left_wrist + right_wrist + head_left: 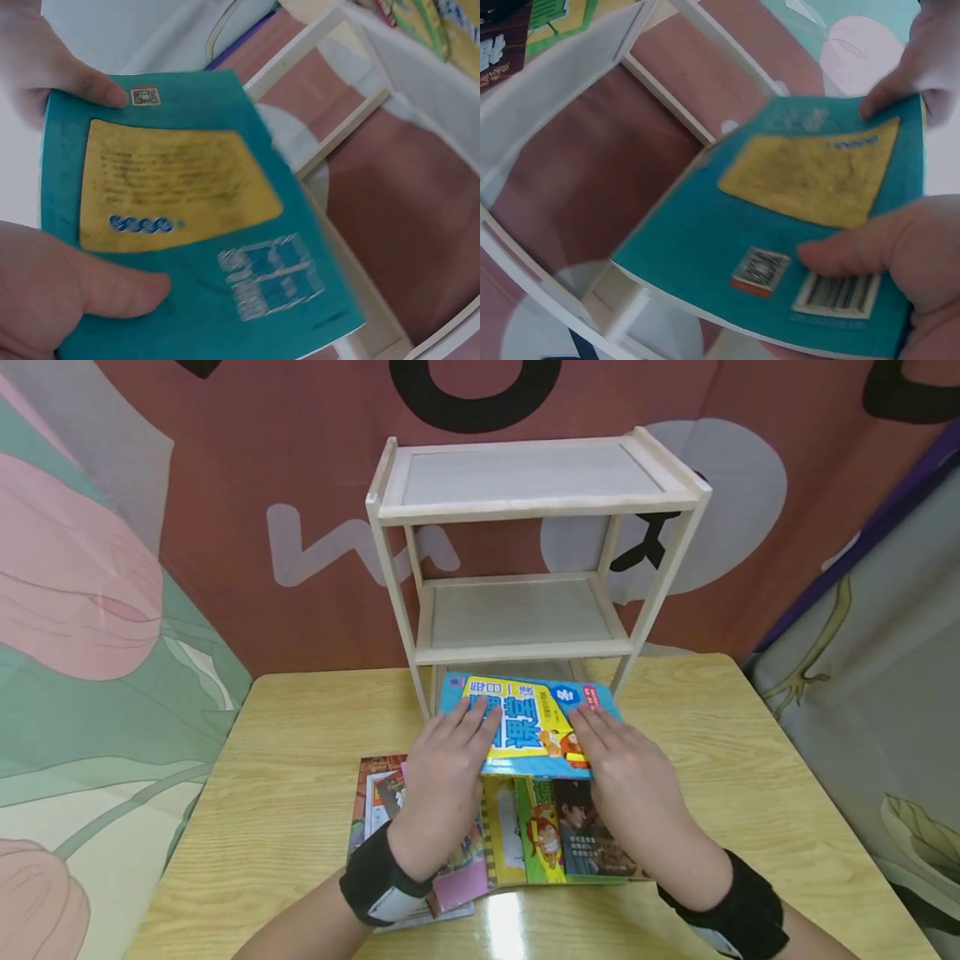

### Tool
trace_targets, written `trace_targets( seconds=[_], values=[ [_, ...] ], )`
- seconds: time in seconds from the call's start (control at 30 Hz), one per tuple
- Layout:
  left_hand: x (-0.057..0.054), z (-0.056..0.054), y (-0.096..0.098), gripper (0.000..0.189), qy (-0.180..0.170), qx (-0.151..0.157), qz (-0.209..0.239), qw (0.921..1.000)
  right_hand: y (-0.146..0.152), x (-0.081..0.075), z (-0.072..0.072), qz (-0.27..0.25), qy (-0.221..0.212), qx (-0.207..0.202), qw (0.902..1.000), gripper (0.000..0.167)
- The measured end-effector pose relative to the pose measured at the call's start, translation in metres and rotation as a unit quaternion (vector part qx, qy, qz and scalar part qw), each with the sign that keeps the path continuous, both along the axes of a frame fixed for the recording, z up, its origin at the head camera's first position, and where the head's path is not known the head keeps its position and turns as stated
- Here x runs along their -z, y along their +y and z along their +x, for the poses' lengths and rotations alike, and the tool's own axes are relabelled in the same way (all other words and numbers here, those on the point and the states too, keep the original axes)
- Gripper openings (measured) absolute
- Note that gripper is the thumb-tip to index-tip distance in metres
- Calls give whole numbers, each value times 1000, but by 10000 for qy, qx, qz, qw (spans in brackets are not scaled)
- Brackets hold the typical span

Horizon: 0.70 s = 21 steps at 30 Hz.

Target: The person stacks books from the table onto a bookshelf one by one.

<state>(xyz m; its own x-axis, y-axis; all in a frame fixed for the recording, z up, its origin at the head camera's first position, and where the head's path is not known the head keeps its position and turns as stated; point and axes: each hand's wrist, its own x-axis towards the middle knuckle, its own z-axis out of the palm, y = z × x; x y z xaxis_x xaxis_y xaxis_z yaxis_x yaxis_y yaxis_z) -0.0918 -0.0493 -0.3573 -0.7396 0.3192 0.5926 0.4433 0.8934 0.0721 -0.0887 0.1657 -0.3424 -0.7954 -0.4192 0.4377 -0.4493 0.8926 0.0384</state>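
Observation:
A blue book (532, 718) with a yellow panel and large Chinese characters on its cover is held above the table, at the front of a white shelf rack (525, 656). My left hand (442, 785) grips its left side and my right hand (637, 777) its right side, fingers flat over the cover. Both wrist views show the book's teal back (195, 277), with the left thumb (124, 289) and the right thumb (847, 251) pressed against it from below. The book's far edge covers part of the rack's lowest shelf.
Under my hands, several books and booklets (498, 827) lie overlapping on the wooden table (285, 810). Behind the table hangs a red-brown cloth (315, 618). The rack's top shelf (525, 475) and middle shelf (521, 614) rise beyond the held book.

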Motion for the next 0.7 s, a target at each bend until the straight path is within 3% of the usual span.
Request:
trace_targets(
  seconds=[0.13,0.23,0.3,0.4,0.53,0.6,0.7],
  values=[
    [-13,-2,1,57,689,154,339,9969,2,-17,1,-331,652,-123,9973,72],
    [-25,-6,3,44,1493,242,550,9870,3,-30,-2,-664,1455,-341,9865,72],
    [-36,-9,5,38,2102,295,620,9752,2,-37,-5,-954,2033,-466,9733,70],
    [-53,-13,8,33,2893,304,605,9548,1,-47,-12,-1421,2886,-570,9451,57],
    [-75,-23,11,34,3519,222,523,9343,-3,-63,-29,-1806,3844,-580,9035,41],
    [-83,-30,11,35,3660,144,511,9291,-5,-71,-39,-1879,4107,-566,8904,37],
    [-93,-42,10,36,3630,55,517,9303,-8,-83,-52,-1891,4180,-515,8870,36]
  ],
)
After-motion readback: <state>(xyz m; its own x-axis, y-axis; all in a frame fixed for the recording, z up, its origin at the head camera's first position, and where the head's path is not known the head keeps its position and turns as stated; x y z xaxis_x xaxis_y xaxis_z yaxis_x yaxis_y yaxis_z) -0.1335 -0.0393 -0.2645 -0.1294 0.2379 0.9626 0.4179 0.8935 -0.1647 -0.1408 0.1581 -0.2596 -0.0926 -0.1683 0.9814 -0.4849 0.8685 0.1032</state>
